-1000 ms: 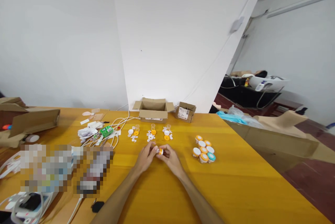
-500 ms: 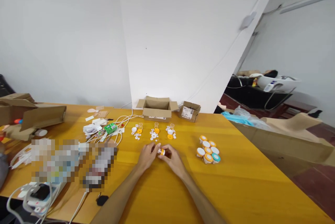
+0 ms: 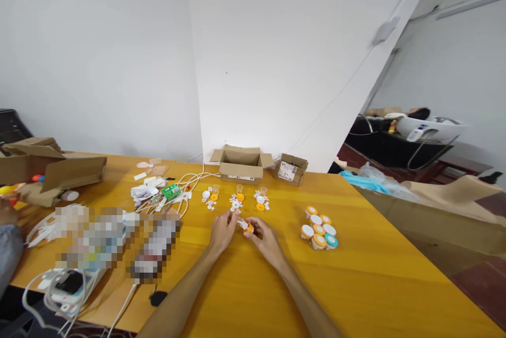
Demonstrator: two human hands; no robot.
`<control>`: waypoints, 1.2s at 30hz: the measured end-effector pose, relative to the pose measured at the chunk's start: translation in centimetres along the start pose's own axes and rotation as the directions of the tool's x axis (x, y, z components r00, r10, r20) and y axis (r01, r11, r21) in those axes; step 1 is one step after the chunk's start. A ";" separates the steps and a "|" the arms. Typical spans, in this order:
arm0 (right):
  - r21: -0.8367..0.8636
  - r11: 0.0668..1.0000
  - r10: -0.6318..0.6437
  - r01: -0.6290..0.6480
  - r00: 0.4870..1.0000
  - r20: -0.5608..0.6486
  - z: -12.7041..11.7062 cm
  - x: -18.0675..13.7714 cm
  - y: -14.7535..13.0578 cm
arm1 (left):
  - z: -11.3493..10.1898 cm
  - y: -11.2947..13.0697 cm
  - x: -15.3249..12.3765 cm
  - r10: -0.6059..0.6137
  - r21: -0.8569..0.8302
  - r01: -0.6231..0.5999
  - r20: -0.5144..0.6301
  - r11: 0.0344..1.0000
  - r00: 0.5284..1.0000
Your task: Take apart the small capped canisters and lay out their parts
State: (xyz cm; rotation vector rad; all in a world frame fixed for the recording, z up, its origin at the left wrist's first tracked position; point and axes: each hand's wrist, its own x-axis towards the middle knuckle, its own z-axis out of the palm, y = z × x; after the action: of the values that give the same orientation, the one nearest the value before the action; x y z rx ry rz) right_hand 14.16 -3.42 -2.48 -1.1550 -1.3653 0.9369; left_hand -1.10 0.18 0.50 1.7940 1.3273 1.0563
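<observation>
My left hand (image 3: 222, 231) and my right hand (image 3: 265, 238) meet over the yellow table (image 3: 356, 285). Together they pinch a small clear cup with an orange lid (image 3: 248, 227); the left fingers hold a white part at its top. Just beyond my hands lie three small groups of white gears, orange discs and clear cups (image 3: 236, 200). To the right stands a cluster of several finished cups with orange, white and teal lids (image 3: 319, 229).
An open cardboard box (image 3: 241, 163) and a smaller box (image 3: 290, 169) sit at the wall. White cables, a green packet (image 3: 171, 191) and paper scraps lie left. Another cardboard box (image 3: 51, 169) is far left, where another person's sleeve (image 3: 10, 253) shows.
The view has shifted, so everything sits a little further right. My hands stay together on the small cup, and the left fingers have lifted slightly with the white part.
</observation>
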 end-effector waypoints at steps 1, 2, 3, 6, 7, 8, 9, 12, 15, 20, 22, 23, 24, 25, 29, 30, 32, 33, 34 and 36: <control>-0.002 1.000 -0.005 0.005 1.000 0.001 0.0 0.0 0.0 | 0.0 0.0 0.1 -0.005 -0.014 0.004 -0.011 1.000 1.000; -0.005 1.000 -0.009 0.009 1.000 0.002 0.0 0.0 0.0 | 0.0 0.0 0.1 -0.008 -0.031 0.007 -0.024 0.999 1.000; -0.006 1.000 -0.012 0.012 1.000 0.003 -0.1 0.0 0.0 | 0.0 0.0 0.1 -0.009 -0.053 0.007 -0.038 0.999 0.999; 0.005 1.000 -0.012 0.012 1.000 0.008 -0.1 0.0 0.0 | 0.0 0.0 0.3 0.001 -0.151 -0.013 -0.074 0.988 0.997; 0.005 1.000 -0.012 0.012 1.000 0.014 -0.1 0.0 0.0 | 0.0 -0.1 0.3 0.001 -0.192 -0.017 -0.079 0.981 0.997; -0.003 1.000 -0.015 0.015 1.000 0.025 -0.1 0.0 -0.1 | 0.1 -0.1 0.4 -0.004 -0.236 -0.014 -0.079 0.972 0.997; -0.020 1.000 -0.018 0.019 0.999 0.042 0.0 -0.1 -0.1 | 0.1 -0.1 0.4 -0.014 -0.284 -0.006 -0.069 0.959 0.997; -0.106 0.993 -0.042 0.050 0.996 0.077 0.1 -0.2 -0.3 | 0.1 -0.1 0.6 -0.046 -0.429 0.036 -0.013 0.903 0.999; -0.152 0.986 -0.051 0.063 0.995 0.083 0.2 -0.4 -0.4 | 0.1 0.0 0.6 -0.045 -0.512 0.058 0.038 0.857 0.998; -0.044 0.999 -0.009 0.015 0.991 0.130 0.2 -0.4 -0.6 | 0.3 0.2 0.3 0.027 -0.526 0.032 0.105 0.850 0.994; 0.023 1.000 -0.015 0.013 0.995 0.102 0.2 -0.3 -0.9 | 0.5 0.2 0.1 0.064 -0.497 0.009 0.130 0.868 0.989; 0.049 0.999 -0.018 0.014 0.997 0.077 0.1 -0.2 -1.0 | 0.6 0.1 0.1 0.081 -0.474 -0.006 0.138 0.880 0.987; 0.068 0.998 -0.019 0.016 0.999 0.049 0.1 -0.2 -1.2 | 0.7 0.1 0.0 0.094 -0.448 -0.019 0.144 0.894 0.985; 0.083 0.996 -0.020 0.018 1.000 0.021 0.0 -0.1 -1.3 | 0.8 0.1 -0.1 0.102 -0.423 -0.030 0.150 0.906 0.983; 0.075 0.997 -0.009 0.014 0.998 -0.062 -0.1 0.0 -1.4 | 0.9 0.3 -0.3 0.130 -0.358 -0.056 0.185 0.932 0.974; 0.058 0.998 -0.005 0.009 0.997 -0.075 -0.1 0.0 -1.3 | 0.9 0.4 -0.3 0.136 -0.348 -0.062 0.193 0.936 0.972; 0.018 1.000 -0.009 0.011 0.994 -0.106 -0.1 0.0 -1.2 | 0.9 0.5 -0.4 0.147 -0.328 -0.076 0.197 0.942 0.969; -0.005 1.000 -0.019 0.019 0.991 -0.131 -0.1 0.0 -1.2 | 0.9 0.5 -0.4 0.153 -0.318 -0.085 0.195 0.944 0.969; -0.033 0.999 -0.033 0.028 0.986 -0.162 -0.1 0.0 -1.2 | 0.8 0.4 -0.5 0.158 -0.307 -0.093 0.194 0.947 0.968; -0.113 0.992 -0.073 0.047 0.968 -0.238 -0.4 0.1 -1.1 | 0.8 0.2 -0.5 0.166 -0.278 -0.106 0.202 0.955 0.965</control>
State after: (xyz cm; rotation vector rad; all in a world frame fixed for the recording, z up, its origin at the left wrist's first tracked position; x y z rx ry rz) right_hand 14.42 -3.61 -1.32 -1.2572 -1.2558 0.6620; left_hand -0.41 -0.41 0.22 1.7599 0.8917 1.0170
